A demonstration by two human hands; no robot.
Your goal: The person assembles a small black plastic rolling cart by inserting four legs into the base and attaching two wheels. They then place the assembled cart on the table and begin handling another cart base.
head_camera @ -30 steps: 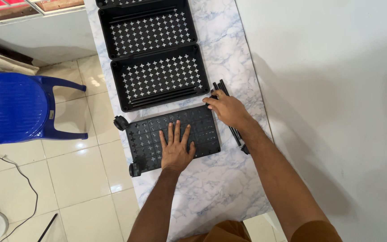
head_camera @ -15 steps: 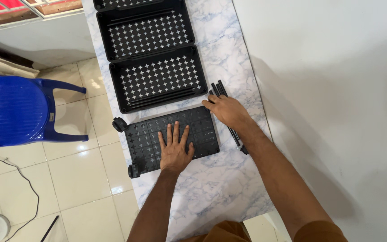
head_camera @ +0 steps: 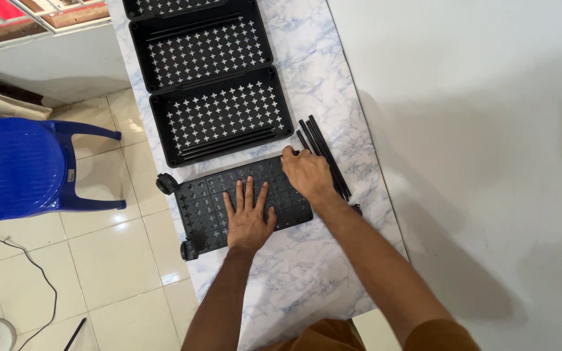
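Observation:
A black perforated tray (head_camera: 203,201) with small wheels (head_camera: 164,184) at its left corners lies upside down on a marble counter (head_camera: 300,273). My left hand (head_camera: 248,218) rests flat on its middle with the fingers spread. My right hand (head_camera: 307,175) is at the tray's far right corner, fingers curled over the edge. A bundle of thin black rods (head_camera: 323,146) lies just to the right of that hand, touching its side.
Two more black trays with cross-shaped holes (head_camera: 222,114) (head_camera: 200,45) sit open side up farther along the counter, with rods inside them. A white wall (head_camera: 476,130) bounds the right. A blue plastic chair (head_camera: 14,166) and a cable (head_camera: 27,260) are on the tiled floor at left.
My right hand has shifted left, off the rods and onto the far right corner of the wheeled tray. My left hand has stayed flat on the tray.

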